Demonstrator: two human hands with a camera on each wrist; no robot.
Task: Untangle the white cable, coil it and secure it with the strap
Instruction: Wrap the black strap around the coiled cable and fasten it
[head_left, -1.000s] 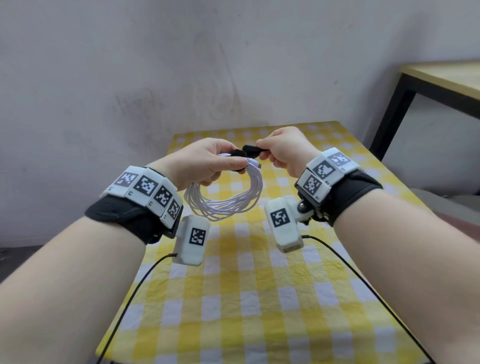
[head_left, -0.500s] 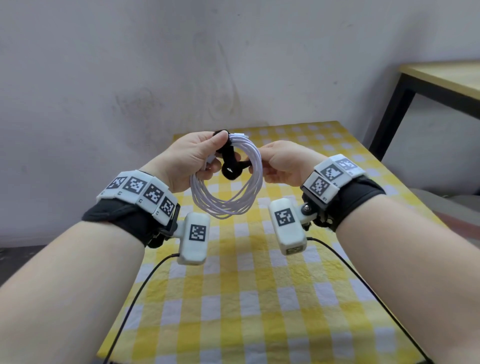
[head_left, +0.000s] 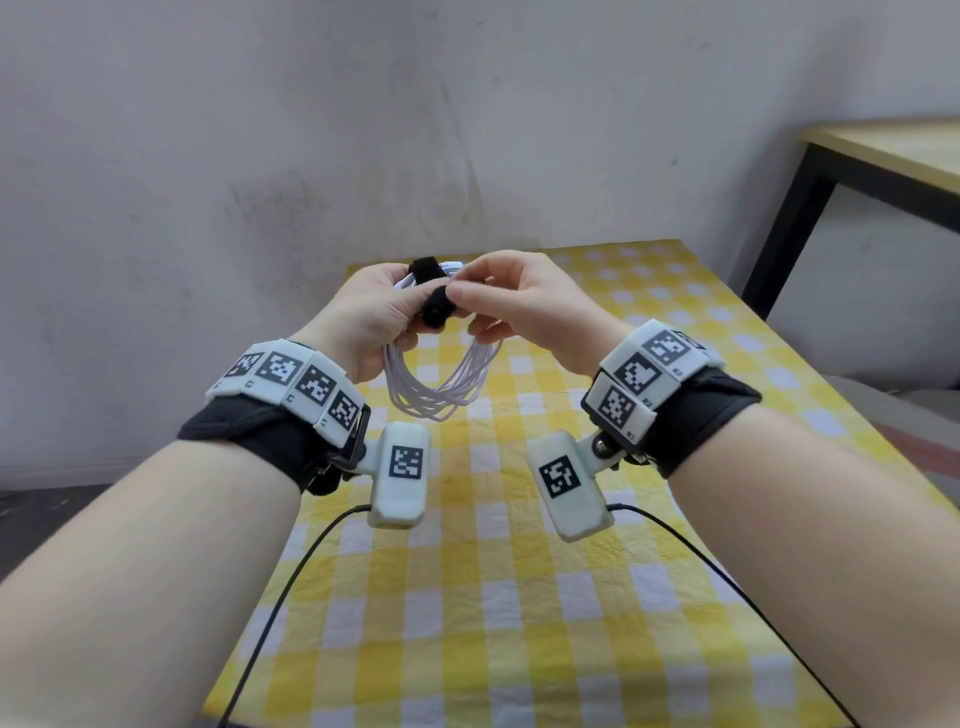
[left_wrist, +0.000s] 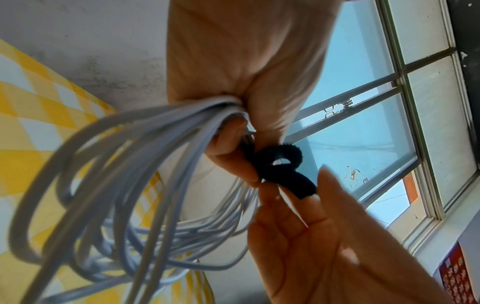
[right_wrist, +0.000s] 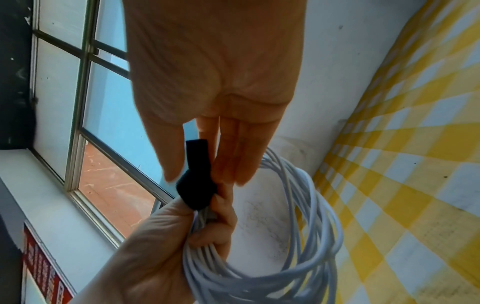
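- The left hand (head_left: 363, 312) is closed around the top of the coiled white cable (head_left: 441, 384), gripping the gathered loops between thumb and curled fingers; the same grip shows from the left wrist view (left_wrist: 244, 61).
- The right hand (head_left: 524, 306) pinches the loose end of the black strap (head_left: 435, 307) between thumb and forefinger, its other fingers loosely bent; from the right wrist view (right_wrist: 215, 67) the fingers (right_wrist: 249, 156) reach down beside the strap (right_wrist: 197, 185).
- The strap (left_wrist: 280, 170) is looped over the bundle just where the left hand holds it, one part curled into a small ring.
- The cable (right_wrist: 298, 236) hangs in loops below both hands, held in the air above the far end of the tabletop (head_left: 467, 597), which wears a yellow and white checked cloth.
- A wooden table with black legs (head_left: 810, 192) stands off to the right, against the grey wall (head_left: 260, 130).
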